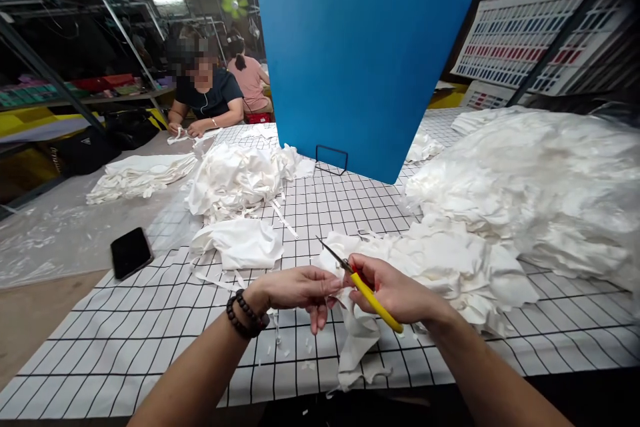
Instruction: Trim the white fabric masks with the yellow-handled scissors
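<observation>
My right hand is closed around a pair of yellow-handled scissors, whose dark blades point up and to the left. Close beside it, my left hand pinches the edge of a white fabric piece, with thumb and forefinger pressed together. That piece hangs down below both hands toward the front edge of the table. Part of the fabric between the hands is hidden by the fingers. Small white scraps lie on the grid cloth under my left hand. Another white fabric piece lies flat beyond my left wrist.
A heap of white fabric lies behind, and a large plastic-covered pile fills the right. A blue board stands upright on the grid tablecloth. A black phone lies left. Across the table, a person handles white strips.
</observation>
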A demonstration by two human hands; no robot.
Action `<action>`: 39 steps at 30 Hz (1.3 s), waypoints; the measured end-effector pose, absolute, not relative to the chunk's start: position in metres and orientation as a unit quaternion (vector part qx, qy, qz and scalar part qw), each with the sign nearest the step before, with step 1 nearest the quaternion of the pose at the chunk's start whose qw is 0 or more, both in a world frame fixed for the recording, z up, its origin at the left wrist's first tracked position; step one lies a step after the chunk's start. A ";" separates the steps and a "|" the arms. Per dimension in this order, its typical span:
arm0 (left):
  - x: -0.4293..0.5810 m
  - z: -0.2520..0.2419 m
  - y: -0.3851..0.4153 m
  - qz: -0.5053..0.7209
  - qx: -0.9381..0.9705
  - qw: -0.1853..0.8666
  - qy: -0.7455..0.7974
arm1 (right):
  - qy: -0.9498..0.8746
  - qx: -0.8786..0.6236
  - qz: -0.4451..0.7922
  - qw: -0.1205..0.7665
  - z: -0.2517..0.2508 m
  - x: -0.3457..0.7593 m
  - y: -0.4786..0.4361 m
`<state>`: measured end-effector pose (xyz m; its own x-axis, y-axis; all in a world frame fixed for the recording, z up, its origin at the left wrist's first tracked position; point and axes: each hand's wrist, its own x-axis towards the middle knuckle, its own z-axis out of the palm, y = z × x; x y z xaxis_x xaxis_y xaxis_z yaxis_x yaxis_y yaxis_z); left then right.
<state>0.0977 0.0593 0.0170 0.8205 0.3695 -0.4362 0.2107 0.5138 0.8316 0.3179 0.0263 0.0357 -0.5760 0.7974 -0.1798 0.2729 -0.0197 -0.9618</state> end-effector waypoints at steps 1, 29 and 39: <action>0.099 0.017 0.059 0.035 0.486 0.823 0.292 | -0.661 -0.404 0.590 0.228 0.035 0.319 0.027; 0.147 0.018 -0.018 0.453 0.520 0.634 0.350 | -0.646 -0.554 0.422 0.314 0.038 0.352 -0.018; 0.144 0.012 -0.018 0.432 0.622 0.549 0.354 | -0.721 -0.602 0.302 0.163 0.052 0.345 -0.037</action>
<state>0.1437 -0.0177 0.0120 0.3763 0.9143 0.1497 -0.0340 -0.1478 0.9884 0.3452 -0.0365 0.0522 -0.2219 0.9666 -0.1280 0.7697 0.0931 -0.6316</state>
